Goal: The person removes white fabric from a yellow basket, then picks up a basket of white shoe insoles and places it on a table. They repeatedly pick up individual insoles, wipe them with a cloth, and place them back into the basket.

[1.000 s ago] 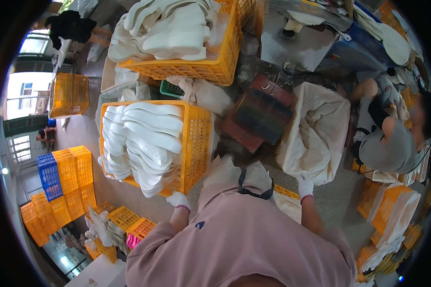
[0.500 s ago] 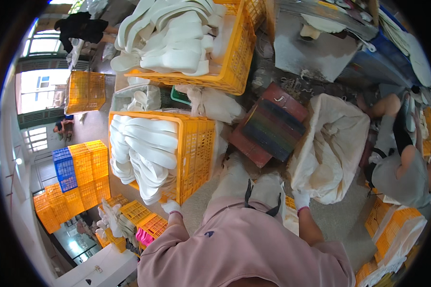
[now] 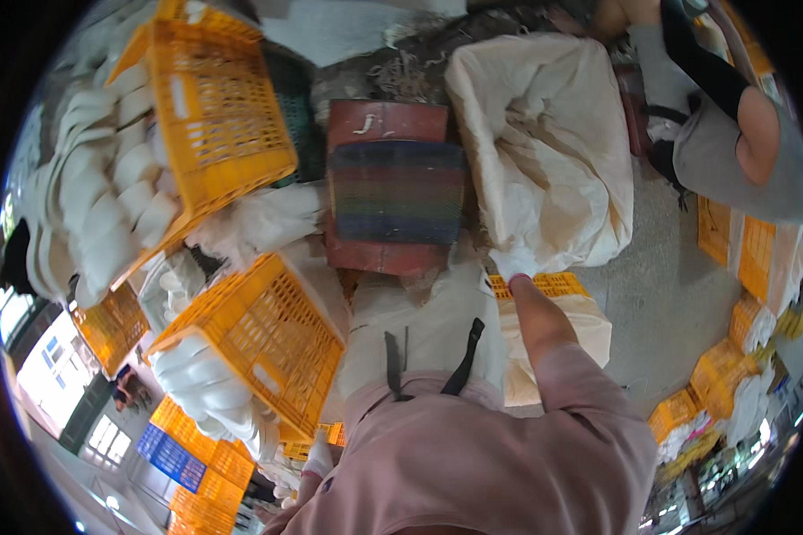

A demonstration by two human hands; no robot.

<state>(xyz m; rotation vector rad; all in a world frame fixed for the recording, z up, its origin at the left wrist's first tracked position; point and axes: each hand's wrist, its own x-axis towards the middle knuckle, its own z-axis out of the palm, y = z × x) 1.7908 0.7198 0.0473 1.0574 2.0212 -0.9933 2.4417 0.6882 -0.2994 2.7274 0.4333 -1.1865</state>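
My right hand (image 3: 512, 262), in a white glove, is at the near left corner of a large cream cloth sack (image 3: 562, 152), closed on its edge. The sack stands wide-mouthed, its inside crumpled. Low at the left, my gloved left hand (image 3: 319, 453) is beside the near corner of a tilted-looking yellow crate (image 3: 250, 343); its fingers are partly hidden, so its grip does not show. White curved foam pieces (image 3: 201, 379) fill that crate. Straight ahead is a dark red stool (image 3: 388, 259) with a striped mat (image 3: 397, 192) on top.
A bigger yellow crate (image 3: 219, 98) of white foam pieces stands at the far left, with pale plastic bags (image 3: 272, 218) beside it. At the right a person in a grey shirt (image 3: 732, 169) sits near the sack. Crates (image 3: 723, 379) line the far right; grey floor (image 3: 647, 276) lies between.
My view has swung to the right, so the stool and sack now appear further left and the crates tilt. Both hands stay beside the same crate and sack.
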